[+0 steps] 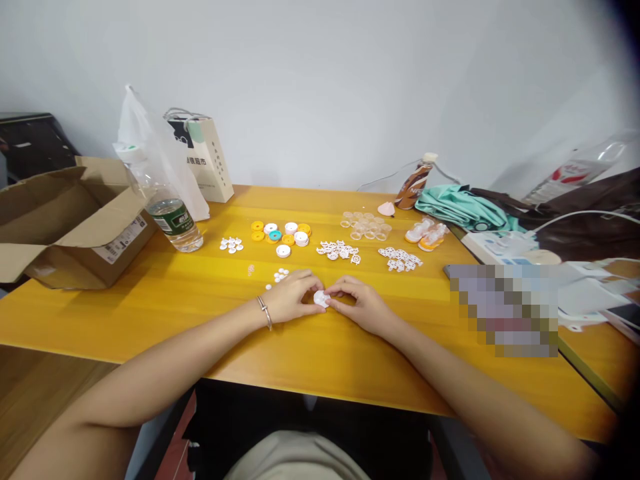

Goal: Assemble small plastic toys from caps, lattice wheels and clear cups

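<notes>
White disc (321, 299) gripped by the fingertips of both hands, over the near part of the table (325, 357).
The left hand (293, 299) closes thumb and forefinger on one side of the disc; the right hand (363, 307) pinches the opposite side, probably to steady so small a part. From where I stand, I cannot tell whether the disc touches the wood. Just beyond the left hand lie white caps (281, 274) and tiny rings (251, 270); farther out, buttons (231, 245), coloured wheels (289, 239), cut-out plates (335, 251) and clear cups (371, 235) lie in separate groups, apparently so each kind stays within reach and unmixed. A water bottle (173, 223) and cardboard box (100, 233) stand left, well apart from the hands.
</notes>
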Available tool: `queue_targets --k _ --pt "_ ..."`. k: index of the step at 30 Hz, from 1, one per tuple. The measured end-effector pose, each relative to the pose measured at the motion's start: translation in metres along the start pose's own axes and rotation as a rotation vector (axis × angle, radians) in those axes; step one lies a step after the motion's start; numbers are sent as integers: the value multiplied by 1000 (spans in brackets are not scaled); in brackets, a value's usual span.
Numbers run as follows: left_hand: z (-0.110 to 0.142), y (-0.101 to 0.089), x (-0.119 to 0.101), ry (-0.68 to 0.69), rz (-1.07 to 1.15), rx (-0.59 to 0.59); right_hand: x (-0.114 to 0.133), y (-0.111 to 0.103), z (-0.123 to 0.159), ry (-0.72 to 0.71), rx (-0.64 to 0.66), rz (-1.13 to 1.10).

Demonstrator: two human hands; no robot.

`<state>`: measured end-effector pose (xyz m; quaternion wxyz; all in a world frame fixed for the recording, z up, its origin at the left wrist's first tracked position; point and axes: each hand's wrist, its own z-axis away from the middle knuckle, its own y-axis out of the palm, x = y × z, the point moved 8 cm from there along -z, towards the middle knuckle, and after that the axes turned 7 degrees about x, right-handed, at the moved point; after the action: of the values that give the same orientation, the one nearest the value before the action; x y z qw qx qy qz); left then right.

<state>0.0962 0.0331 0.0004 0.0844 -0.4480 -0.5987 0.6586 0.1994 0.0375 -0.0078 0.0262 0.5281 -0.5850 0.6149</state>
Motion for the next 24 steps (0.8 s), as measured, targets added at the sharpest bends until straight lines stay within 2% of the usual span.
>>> queue_targets --k 6,12,18,21,24 --pt "1 1 2 -9 28 19 -1 -10 2 -1 -52 -28" --pt "1 2 4 -8 49 26 9 -7 9 -146 -4 127" --pt "-1 3 7 -16 72 52 17 0 10 -183 26 272" --pt "-2 4 7 9 80 77 13 -2 8 -150 7 190" --pt "-2 6 4 70 75 104 2 -4 6 -60 -9 54"
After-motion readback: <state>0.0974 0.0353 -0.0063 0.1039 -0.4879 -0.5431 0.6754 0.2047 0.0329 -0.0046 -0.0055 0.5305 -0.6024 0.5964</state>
